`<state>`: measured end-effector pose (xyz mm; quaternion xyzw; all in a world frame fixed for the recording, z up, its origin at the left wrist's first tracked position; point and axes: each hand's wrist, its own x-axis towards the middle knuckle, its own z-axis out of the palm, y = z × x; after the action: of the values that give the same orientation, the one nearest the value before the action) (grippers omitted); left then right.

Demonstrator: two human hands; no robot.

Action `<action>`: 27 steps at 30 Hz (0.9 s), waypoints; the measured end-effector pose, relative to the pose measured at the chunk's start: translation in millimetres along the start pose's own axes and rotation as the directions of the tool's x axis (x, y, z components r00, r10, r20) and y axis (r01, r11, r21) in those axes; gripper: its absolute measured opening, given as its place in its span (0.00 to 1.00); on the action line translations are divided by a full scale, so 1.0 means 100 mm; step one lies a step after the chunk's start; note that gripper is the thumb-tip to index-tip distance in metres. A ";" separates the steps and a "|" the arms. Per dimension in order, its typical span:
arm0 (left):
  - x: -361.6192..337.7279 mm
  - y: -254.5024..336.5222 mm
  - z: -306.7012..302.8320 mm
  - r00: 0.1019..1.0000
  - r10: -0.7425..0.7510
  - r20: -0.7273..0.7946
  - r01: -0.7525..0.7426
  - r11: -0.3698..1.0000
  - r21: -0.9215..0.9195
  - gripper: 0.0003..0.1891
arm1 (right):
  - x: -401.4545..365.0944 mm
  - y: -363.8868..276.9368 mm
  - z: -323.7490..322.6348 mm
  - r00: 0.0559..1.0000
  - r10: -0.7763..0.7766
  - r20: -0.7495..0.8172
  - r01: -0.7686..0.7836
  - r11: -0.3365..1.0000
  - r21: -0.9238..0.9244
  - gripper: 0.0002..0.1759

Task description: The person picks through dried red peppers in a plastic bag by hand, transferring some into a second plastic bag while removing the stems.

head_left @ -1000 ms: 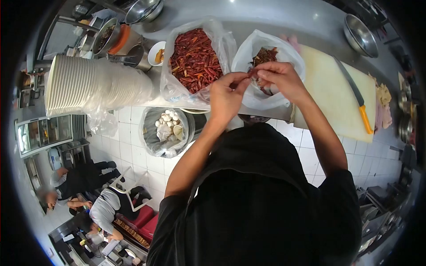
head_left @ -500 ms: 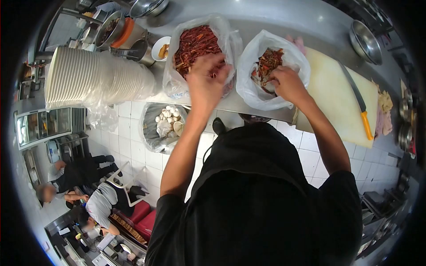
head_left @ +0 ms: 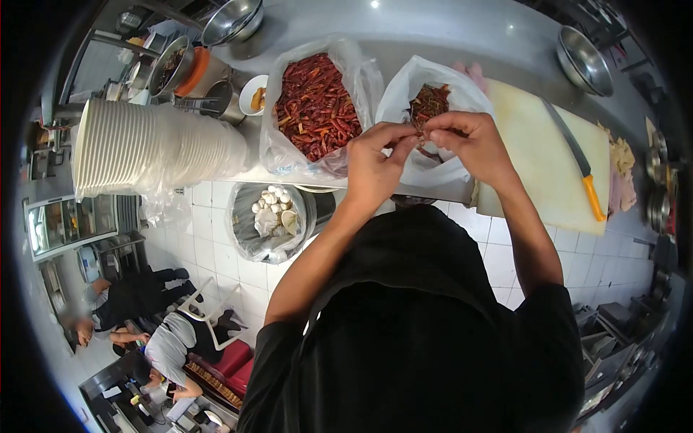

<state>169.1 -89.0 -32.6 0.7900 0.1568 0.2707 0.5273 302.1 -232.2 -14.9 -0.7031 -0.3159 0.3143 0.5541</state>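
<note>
My left hand [head_left: 379, 159] and my right hand [head_left: 473, 148] meet fingertip to fingertip over the near side of a white plastic bag [head_left: 462, 83]. Both are closed in a pinch on a small dried chili [head_left: 421, 137], mostly covered by the fingers. Inside that bag lie broken dried chili pieces [head_left: 431, 99]. Just left of it, a clear plastic bag [head_left: 369, 76] stands wide open, full of whole dried red chilies [head_left: 317, 108].
A cutting board [head_left: 527, 151] with an orange-handled knife [head_left: 590, 191] lies to the right. Stacked white containers [head_left: 144, 148] stand left. Below the counter edge is a lined bin [head_left: 242, 231] holding white rounded pieces. Metal bowls [head_left: 583, 61] sit farther back. Two people [head_left: 173, 339] are at lower left.
My left hand has moved right, out of the chili bag, to meet my right hand. My right hand has risen slightly toward me from inside the white bag.
</note>
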 end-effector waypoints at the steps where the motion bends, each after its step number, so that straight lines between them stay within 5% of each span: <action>1: -0.01 0.00 -0.03 0.999 -0.031 -0.015 0.031 0.999 -0.022 0.07 | 0.02 0.03 -0.01 1.000 -0.018 -0.025 0.019 1.000 0.024 0.10; 2: -0.02 0.00 -0.07 0.998 -0.060 -0.022 0.059 0.998 -0.025 0.07 | 0.04 0.08 -0.01 0.998 -0.036 -0.049 0.039 0.998 0.046 0.10; 4: -0.04 -0.03 -0.16 0.992 -0.118 -0.042 0.117 0.993 -0.029 0.06 | 0.06 0.19 0.01 0.994 -0.094 -0.057 0.073 0.952 -0.296 0.09; 8: 0.04 -0.27 -0.41 0.974 -0.140 -0.176 0.123 0.987 -0.104 0.06 | 0.08 0.67 0.09 0.974 -0.179 0.140 0.223 0.633 -0.741 0.07; 12: 0.25 -0.32 -0.74 0.916 -0.245 -0.319 0.235 0.970 -0.071 0.08 | 0.07 0.79 0.22 0.977 -0.125 0.172 0.212 0.504 -0.837 0.07; 15: 0.35 -0.42 -0.84 0.912 0.188 -0.365 -0.063 0.942 0.329 0.09 | 0.09 0.96 0.27 0.970 -0.150 0.189 0.238 0.468 -0.851 0.07; 24: -0.15 -0.07 -0.28 0.995 0.099 0.027 -0.103 0.978 0.183 0.14 | 0.05 0.66 0.15 0.976 -0.199 0.091 0.189 0.557 -0.809 0.11; 27: -0.16 -0.08 -0.15 1.000 0.005 0.018 -0.007 0.995 0.095 0.14 | 0.04 0.41 0.06 0.997 0.077 0.010 -0.065 0.904 -0.422 0.09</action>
<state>147.6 -83.5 -39.7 0.8171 0.1627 0.2576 0.4894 303.0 -233.3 -56.3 -0.8129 -0.3578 0.2680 0.3733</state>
